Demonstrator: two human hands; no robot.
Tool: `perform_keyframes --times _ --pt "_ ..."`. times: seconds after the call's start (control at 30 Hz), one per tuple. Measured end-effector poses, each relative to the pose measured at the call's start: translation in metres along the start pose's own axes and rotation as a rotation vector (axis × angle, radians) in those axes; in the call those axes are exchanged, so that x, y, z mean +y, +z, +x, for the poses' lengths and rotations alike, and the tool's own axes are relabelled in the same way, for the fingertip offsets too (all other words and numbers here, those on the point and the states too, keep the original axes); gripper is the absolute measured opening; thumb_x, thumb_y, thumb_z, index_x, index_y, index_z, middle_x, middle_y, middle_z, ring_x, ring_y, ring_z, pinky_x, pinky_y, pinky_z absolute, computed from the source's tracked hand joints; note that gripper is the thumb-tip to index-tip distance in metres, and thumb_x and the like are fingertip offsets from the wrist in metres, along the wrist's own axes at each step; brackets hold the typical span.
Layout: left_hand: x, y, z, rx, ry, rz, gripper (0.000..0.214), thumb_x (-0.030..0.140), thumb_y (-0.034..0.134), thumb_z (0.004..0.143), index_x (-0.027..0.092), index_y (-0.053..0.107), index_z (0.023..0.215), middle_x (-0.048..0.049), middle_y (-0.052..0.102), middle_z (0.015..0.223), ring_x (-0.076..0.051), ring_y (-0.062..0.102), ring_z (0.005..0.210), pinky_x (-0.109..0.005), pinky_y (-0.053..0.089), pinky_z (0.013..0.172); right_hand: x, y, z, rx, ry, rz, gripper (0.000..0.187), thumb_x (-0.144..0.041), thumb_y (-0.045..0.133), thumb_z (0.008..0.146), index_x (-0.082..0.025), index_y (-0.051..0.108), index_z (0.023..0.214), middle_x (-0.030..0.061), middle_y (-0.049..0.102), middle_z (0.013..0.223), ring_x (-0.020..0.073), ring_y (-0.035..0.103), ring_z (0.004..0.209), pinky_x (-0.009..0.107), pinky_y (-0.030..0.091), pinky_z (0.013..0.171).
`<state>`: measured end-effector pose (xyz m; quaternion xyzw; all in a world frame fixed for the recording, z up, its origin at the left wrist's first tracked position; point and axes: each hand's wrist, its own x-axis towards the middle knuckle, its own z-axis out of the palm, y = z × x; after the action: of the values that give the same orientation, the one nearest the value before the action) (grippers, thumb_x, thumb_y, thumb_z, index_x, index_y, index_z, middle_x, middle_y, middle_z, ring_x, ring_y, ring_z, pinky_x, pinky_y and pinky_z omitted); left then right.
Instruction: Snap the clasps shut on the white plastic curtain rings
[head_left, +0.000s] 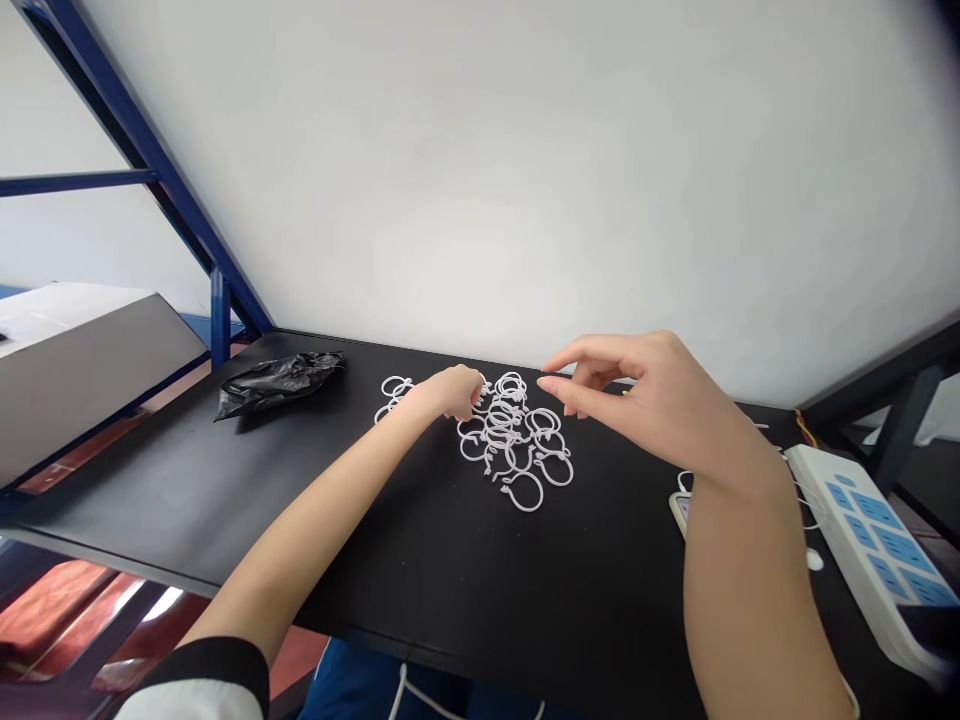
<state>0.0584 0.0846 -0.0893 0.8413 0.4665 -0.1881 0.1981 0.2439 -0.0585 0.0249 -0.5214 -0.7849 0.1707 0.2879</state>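
A loose pile of white plastic curtain rings (501, 428), each with a small eyelet tab, lies on the black tabletop (450, 560). At the pile's left edge is my left hand (456, 390), its fingers curled down and closed, mostly hidden behind the hand's back. Whether a ring is between those fingers cannot be seen. A smaller group of white rings (396, 386) sits left of that hand, partly covered by my forearm. My right hand (619, 380) hovers to the right of the pile, thumb and index finger apart, holding nothing.
A crumpled black plastic bag (281, 385) lies at the back left. On the right are a white power strip (862, 540) with blue sockets, white cables and a partly hidden white device (679, 510). A white wall (525, 180) rises behind; blue metal frame bars (157, 150) stand left.
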Motion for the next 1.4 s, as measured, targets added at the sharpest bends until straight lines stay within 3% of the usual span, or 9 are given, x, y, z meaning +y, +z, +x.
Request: perform_keyframes --times 0.17,0.27,0.37,0.57,0.7,0.93,1.03,1.17,1.4 --pt "-0.005 -0.001 0.0 0.079 0.015 -0.056 0.032 0.033 0.061 0.092 0.014 0.058 0.117 -0.0084 0.062 0.114 -0.019 0.063 0.097 -0.039 0.056 0.083 0.0 0.0 0.0 0.021 0.002 0.015 0.018 -0.042 0.063 0.087 -0.026 0.07 0.087 -0.0024 0.065 0.062 0.0134 0.061 0.058 0.027 0.043 0.054" --pt "-0.009 -0.006 -0.004 0.19 0.051 -0.103 0.035 0.022 0.074 0.073 0.016 0.062 0.105 -0.0057 0.067 0.103 -0.02 0.064 0.089 -0.033 0.054 0.076 0.0 0.0 0.0 0.029 0.001 0.021 0.017 -0.041 0.063 0.087 -0.025 0.07 0.087 -0.0017 0.066 0.063 0.0131 0.061 0.058 0.026 0.044 0.055" --pt "-0.014 -0.015 -0.013 0.27 0.102 -0.192 0.029 0.015 0.073 0.061 0.016 0.063 0.088 -0.0033 0.07 0.088 -0.018 0.065 0.079 -0.026 0.049 0.066 0.0 0.0 0.0 0.027 0.004 0.029 0.017 -0.041 0.063 0.087 -0.025 0.07 0.087 -0.0016 0.065 0.063 0.0127 0.061 0.058 0.026 0.044 0.055" --pt "-0.011 -0.036 -0.052 0.445 0.288 -0.46 0.01 0.023 0.059 0.079 0.015 0.059 0.084 -0.0025 0.068 0.078 -0.012 0.065 0.068 -0.022 0.051 0.061 0.004 0.0 -0.001 -0.025 0.026 0.047 0.02 -0.04 0.069 0.082 -0.025 0.07 0.094 0.0011 0.072 0.085 0.0138 0.064 0.065 0.027 0.049 0.058" --pt "0.007 -0.042 -0.087 0.525 0.546 -0.766 0.014 0.025 0.067 0.077 0.015 0.06 0.083 -0.0009 0.067 0.071 -0.012 0.066 0.062 -0.022 0.052 0.057 0.003 0.003 -0.001 -0.076 -0.001 0.055 0.024 -0.039 0.071 0.08 -0.025 0.07 0.1 0.001 0.072 0.094 0.0139 0.066 0.069 0.028 0.052 0.062" --pt "0.036 -0.036 -0.112 0.816 0.46 -0.662 0.009 0.021 0.066 0.078 0.014 0.064 0.073 0.0004 0.064 0.066 -0.008 0.061 0.053 -0.016 0.042 0.046 -0.01 0.008 -0.004 -0.04 -0.106 0.08 0.024 -0.029 0.075 0.076 -0.021 0.053 0.071 -0.006 0.062 0.066 0.0095 0.06 0.062 0.022 0.048 0.057" --pt "0.04 -0.036 -0.115 0.761 0.497 -0.692 0.009 0.02 0.066 0.079 0.014 0.063 0.073 0.0006 0.064 0.065 -0.008 0.061 0.053 -0.016 0.043 0.046 -0.014 0.008 -0.008 -0.022 -0.151 0.052 0.026 -0.018 0.071 0.077 -0.021 0.047 0.069 -0.0082 0.056 0.061 0.0071 0.054 0.056 0.02 0.044 0.052" --pt "0.041 -0.038 -0.124 0.53 0.619 -0.835 0.011 0.018 0.07 0.078 0.014 0.06 0.076 0.0 0.065 0.066 -0.011 0.065 0.058 -0.018 0.047 0.049 -0.02 0.008 -0.014 -0.025 -0.248 0.125 0.021 -0.012 0.067 0.076 -0.022 0.049 0.073 -0.0095 0.056 0.06 0.0061 0.055 0.054 0.02 0.047 0.056" --pt "0.038 -0.039 -0.137 0.47 0.759 -0.95 0.009 0.015 0.068 0.083 0.014 0.06 0.087 0.0022 0.063 0.07 -0.01 0.067 0.061 -0.016 0.056 0.048 -0.023 0.003 -0.02 0.356 -0.399 0.003 0.019 -0.005 0.068 0.076 -0.023 0.059 0.077 -0.0074 0.067 0.074 0.0076 0.063 0.059 0.021 0.051 0.058"
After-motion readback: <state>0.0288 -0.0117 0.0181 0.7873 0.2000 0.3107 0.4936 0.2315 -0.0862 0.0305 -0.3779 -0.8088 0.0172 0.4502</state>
